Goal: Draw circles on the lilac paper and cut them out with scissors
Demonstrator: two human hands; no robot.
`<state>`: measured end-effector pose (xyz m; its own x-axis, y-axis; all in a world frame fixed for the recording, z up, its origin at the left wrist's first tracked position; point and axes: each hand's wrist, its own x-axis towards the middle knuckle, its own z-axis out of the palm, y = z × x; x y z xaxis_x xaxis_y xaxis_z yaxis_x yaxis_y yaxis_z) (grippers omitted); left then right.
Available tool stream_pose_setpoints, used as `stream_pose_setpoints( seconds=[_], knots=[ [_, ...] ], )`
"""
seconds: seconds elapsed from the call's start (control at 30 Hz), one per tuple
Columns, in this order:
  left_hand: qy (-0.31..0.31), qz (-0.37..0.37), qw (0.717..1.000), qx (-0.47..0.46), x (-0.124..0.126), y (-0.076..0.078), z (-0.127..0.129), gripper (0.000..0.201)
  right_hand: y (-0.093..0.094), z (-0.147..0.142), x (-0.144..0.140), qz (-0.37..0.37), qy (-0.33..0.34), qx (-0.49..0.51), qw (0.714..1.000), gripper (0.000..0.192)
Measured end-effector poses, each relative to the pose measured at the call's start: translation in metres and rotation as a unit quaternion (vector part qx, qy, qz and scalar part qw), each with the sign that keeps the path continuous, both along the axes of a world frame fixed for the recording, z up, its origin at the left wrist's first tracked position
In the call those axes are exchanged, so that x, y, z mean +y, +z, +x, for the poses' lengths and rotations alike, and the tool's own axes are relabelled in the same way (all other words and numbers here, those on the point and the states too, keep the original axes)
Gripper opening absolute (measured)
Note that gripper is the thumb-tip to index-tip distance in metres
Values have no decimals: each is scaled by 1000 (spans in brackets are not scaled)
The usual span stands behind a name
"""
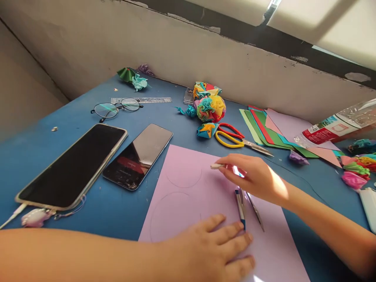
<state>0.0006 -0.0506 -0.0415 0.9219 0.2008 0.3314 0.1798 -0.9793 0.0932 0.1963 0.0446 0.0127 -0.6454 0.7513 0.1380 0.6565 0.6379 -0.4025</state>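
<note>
A sheet of light purple paper (pixel 217 188) lies on the blue table, with faint pencil arcs drawn on its left half. My left hand (pixel 217 246) rests on the lower part of the sheet, fingers spread, holding nothing. Above the paper's right side, my right hand (pixel 249 174) pinches a small eraser (pixel 216 166); its white end sticks out to the left. Just below that hand, a drawing compass (pixel 241 209) lies on the sheet with its legs apart, its top hidden by the hand.
Two phones (pixel 76 164) lie left of the paper, below eyeglasses (pixel 117 107) and a clear ruler (pixel 155 100). Behind the sheet are scissors (pixel 232 137) and a colourful folded-paper ball (pixel 211 109). Coloured paper sheets (pixel 270 129) and a plastic bottle (pixel 337 127) lie at right.
</note>
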Motion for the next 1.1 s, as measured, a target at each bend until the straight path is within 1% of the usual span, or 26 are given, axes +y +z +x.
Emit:
stream_pose_setpoints(
  seconds=[0.03, 0.07, 0.13, 0.2, 0.27, 0.37, 0.5, 0.53, 0.63, 0.7, 0.9, 1.1],
  knots=[
    [5, 9, 1000, -6, -1, -3, 1, 41, -4, -10, 3, 26, 22, 2, 999, 22],
    [10, 18, 1000, -14, -1, -7, 2, 41, -7, -16, 5, 50, 31, 0, 998, 20],
    [21, 35, 998, -41, -2, -15, 4, 42, -13, -19, 9, 82, 42, -3, 996, 18],
    [31, 49, 996, -66, -3, -21, 7, 43, -14, -17, 9, 76, 60, -15, 995, 17],
    [39, 56, 995, -75, -3, -25, 9, 43, -13, -15, 8, 66, 75, -19, 995, 17],
    [41, 50, 996, -64, -3, -23, 11, 41, -10, -16, 6, 81, 70, -5, 994, 17],
    [40, 38, 996, -70, -4, -19, 12, 43, -7, -21, 4, 56, 79, -38, 995, 18],
    [45, 37, 995, -76, -4, -19, 12, 44, -7, -22, 3, 61, 74, -36, 995, 17],
    [60, 39, 993, -95, -6, -20, 12, 46, -10, -24, -1, 108, 54, -21, 992, 17],
    [63, 41, 992, -99, -7, -20, 12, 46, -12, -25, -3, 124, 56, -23, 990, 17],
    [63, 49, 992, -96, -6, -21, 11, 45, -14, -27, -3, 134, 48, -26, 989, 17],
    [81, 49, 988, -124, -8, -26, 13, 46, -13, -27, -3, 130, 49, -16, 990, 14]
  ],
)
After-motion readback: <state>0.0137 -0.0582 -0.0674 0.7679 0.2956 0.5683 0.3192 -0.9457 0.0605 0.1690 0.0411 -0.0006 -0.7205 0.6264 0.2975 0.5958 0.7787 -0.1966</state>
